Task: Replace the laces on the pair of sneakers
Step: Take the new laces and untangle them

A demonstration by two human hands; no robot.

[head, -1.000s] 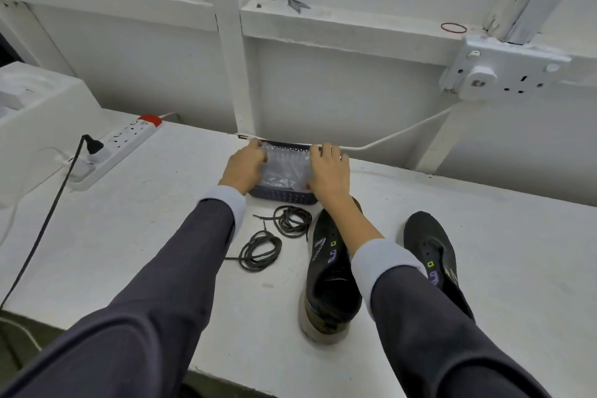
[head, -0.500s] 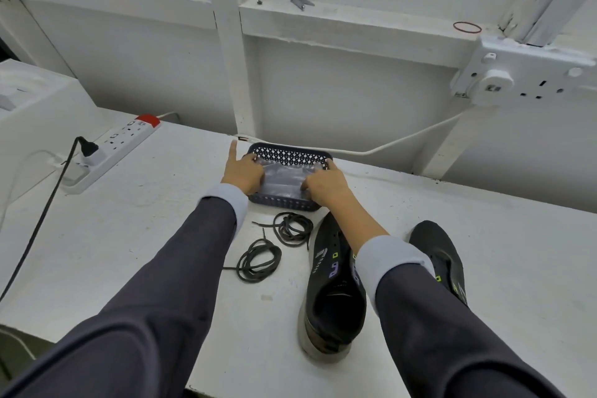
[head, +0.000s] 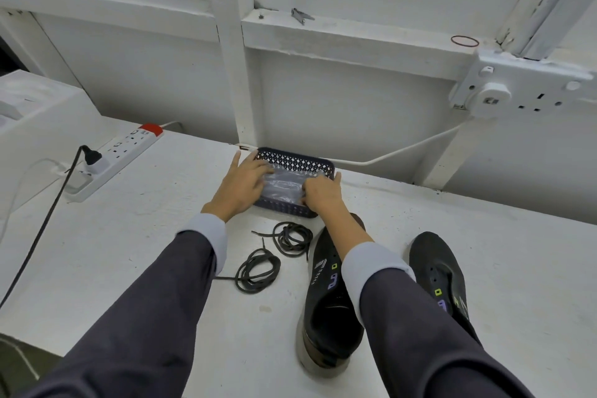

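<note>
**A:** What lies toward the tabletop's left edge?

**B:** A white power strip (head: 124,152) with a red end lies aslant near the far edge. A black plug (head: 90,153) is in it, and its cable runs off toward the near-left corner.

**A:** And the hands?

**B:** Both reach to a dark perforated basket (head: 298,159) at the far edge, by the wall. A clear plastic packet (head: 284,184) sits in it. The left hand (head: 240,186) lies on the packet's left end, fingers spread and fairly straight. The right hand (head: 323,194) is at the packet's right end, fingers curled down onto it and thumb by the basket's right rim. Whether it actually pinches the plastic, I cannot tell.

**A:** The laces?

**B:** There are two loose dark coils on the tabletop between the forearms. The farther lace coil (head: 292,236) is just this side of the basket. The nearer lace coil (head: 256,270) is beside it, toward the near edge.

**A:** The sneakers?

**B:** Both are black, toes toward the far edge. The left sneaker (head: 326,304) lies partly under the right forearm, its heel close to the near edge. The right sneaker (head: 436,268) stands apart toward the right edge, partly hidden by the sleeve.
</note>
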